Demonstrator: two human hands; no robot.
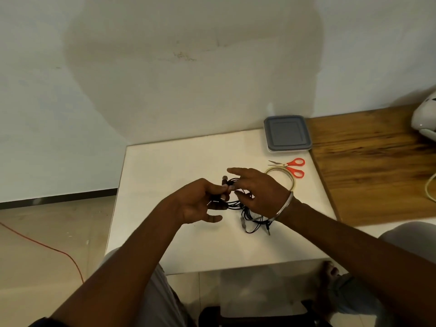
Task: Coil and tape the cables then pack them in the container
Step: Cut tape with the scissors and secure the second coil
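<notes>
Fingers of left hand pinching thin black tangled cables, fingers of right hand spread against them, grey-lidded container at one o'clock.

Left hand curled, pinching cable; right hand fingers spread, index extended; forearms converge.

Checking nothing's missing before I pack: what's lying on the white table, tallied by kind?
Container: 1
Scissors: 1
Tape roll: 1
Cable tangle: 1 (separate cables cannot be counted)
Total: 4
</notes>
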